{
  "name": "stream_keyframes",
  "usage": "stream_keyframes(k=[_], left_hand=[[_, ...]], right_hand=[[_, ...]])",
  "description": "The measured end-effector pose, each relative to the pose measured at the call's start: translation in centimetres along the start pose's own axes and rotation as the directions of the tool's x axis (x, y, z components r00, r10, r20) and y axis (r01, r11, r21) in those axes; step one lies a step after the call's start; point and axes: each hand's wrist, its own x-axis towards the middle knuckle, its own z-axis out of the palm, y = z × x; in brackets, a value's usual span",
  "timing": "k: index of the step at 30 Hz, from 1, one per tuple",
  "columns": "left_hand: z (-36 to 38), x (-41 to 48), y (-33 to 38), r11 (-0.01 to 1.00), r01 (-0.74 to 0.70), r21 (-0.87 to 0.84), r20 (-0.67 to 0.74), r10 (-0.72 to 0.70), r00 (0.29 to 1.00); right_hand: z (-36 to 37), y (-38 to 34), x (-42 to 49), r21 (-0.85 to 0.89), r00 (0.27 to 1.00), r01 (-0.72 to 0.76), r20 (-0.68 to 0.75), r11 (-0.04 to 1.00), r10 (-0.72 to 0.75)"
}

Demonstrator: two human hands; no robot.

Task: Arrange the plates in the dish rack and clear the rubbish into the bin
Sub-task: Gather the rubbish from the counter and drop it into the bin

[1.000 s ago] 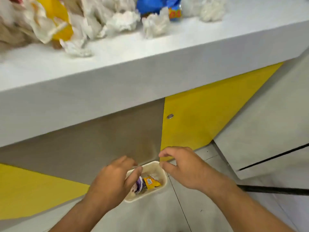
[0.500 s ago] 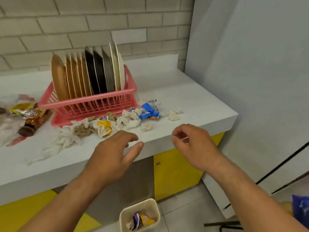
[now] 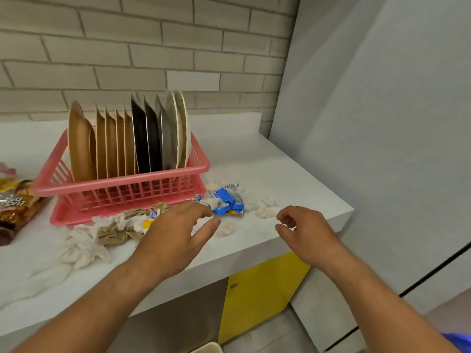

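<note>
A pink dish rack [image 3: 122, 187] on the white counter [image 3: 280, 174] holds several brown, black and cream plates [image 3: 127, 141] standing upright. Crumpled tissues and brown paper [image 3: 112, 233] lie in front of the rack, with a blue wrapper [image 3: 228, 201] and small white tissue balls [image 3: 265, 208] to the right. My left hand [image 3: 175, 238] hovers over the rubbish, fingers apart, fingertips near the blue wrapper, holding nothing. My right hand [image 3: 305, 233] hangs over the counter's front edge, fingers loosely curled and empty. Only the rim of the cream bin [image 3: 209, 349] shows at the bottom.
Brown and gold snack packets [image 3: 15, 205] lie at the counter's left. A brick wall runs behind the rack. A tall grey panel [image 3: 382, 149] stands to the right. Yellow cabinet doors [image 3: 257, 294] sit under the counter.
Both hands rose from the bin on the floor to the counter. My view lifted with them; the left hand now reaches further toward the blue wrapper.
</note>
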Motion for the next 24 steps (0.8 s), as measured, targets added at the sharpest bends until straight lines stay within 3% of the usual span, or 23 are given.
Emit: stream_keyframes(k=[9, 14, 21, 24], left_hand=[[2.1, 5.1, -1.1, 1.0, -0.012, -0.013, 0.027, 0.012, 1.0], [4.6, 6.9, -0.9, 0.998, 0.059, 0.021, 0.017, -0.059, 0.998], [7.4, 9.8, 0.1, 0.987, 0.132, 0.087, -0.029, -0.13, 0.991], [8.3, 10.8, 0.5, 0.981, 0.16, 0.11, -0.039, -0.157, 0.987]], right_hand=[[2.5, 1.5, 5.6, -0.095, 0.994, -0.079, 0.069, 0.992, 0.086], [5.9, 2.6, 9.4, -0.232, 0.976, -0.035, 0.202, 0.972, 0.083], [5.5, 6.4, 10.3, 0.011, 0.935, 0.123, 0.334, 0.992, -0.119], [3.5, 7.4, 11.1, 0.125, 0.943, 0.146, 0.283, 0.981, -0.177]])
